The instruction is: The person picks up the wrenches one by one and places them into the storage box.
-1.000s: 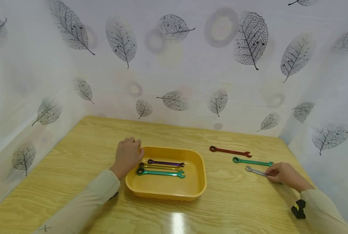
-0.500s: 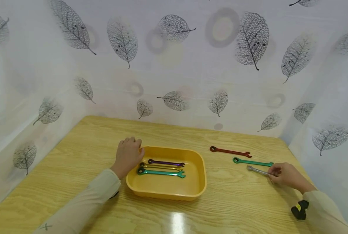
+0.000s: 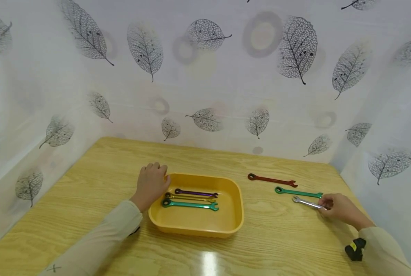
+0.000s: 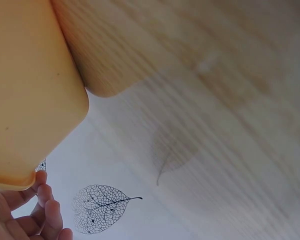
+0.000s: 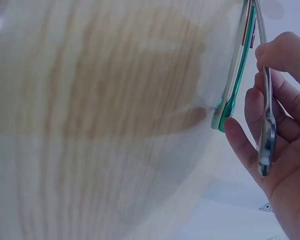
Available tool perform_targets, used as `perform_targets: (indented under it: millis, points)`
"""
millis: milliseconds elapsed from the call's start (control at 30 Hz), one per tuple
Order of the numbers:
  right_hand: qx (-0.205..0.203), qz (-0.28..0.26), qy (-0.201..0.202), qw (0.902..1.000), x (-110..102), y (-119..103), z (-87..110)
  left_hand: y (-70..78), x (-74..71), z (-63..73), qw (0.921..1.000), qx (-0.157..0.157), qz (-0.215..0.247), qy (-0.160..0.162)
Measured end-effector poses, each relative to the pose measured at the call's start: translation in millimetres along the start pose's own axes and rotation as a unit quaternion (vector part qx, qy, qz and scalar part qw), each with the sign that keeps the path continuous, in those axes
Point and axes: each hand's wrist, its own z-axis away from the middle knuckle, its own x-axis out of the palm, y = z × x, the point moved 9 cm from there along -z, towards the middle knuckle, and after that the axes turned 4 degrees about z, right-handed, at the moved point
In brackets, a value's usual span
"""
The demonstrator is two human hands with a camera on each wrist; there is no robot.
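Observation:
My left hand (image 3: pixel 151 186) holds the back left corner of a yellow plastic bin (image 3: pixel 196 232), its fingers (image 4: pixel 51 216) at the rim in the left wrist view. Lying side by side in the bin are a purple wrench (image 3: pixel 196 193), a gold wrench (image 3: pixel 191 198) and a larger green wrench (image 3: pixel 191 205). Over on the right, my right hand (image 3: pixel 341 210) pinches a silver combination wrench (image 3: pixel 307 202) between thumb and fingers. One end of this wrench (image 5: pixel 268 132) runs back across the palm in the right wrist view.
Just behind the silver wrench, another green wrench (image 3: pixel 298 192) lies on the wooden table (image 3: pixel 267 245). A red wrench (image 3: pixel 272 180) is farther back, to its left. Leaf-print cloth (image 3: pixel 226 88) encloses the table's back and sides.
My right hand has drawn back slightly to the right with the silver wrench, turning it in the fingers. The left hand and the bin stay in place.

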Motion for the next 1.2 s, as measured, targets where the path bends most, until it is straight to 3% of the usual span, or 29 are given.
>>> perform_targets:
  millis: [700, 1200]
  points:
    - [0.019, -0.001, 0.027, 0.9994, -28.6, -14.2, 3.3, 0.3, -0.2, 0.3, 1.0000, -0.003, -0.003, -0.008]
    - [0.015, -0.017, 0.044, 0.9988, -54.0, -45.3, 0.0, -0.2, -0.5, 0.3, 0.9999, -0.007, -0.003, -0.011]
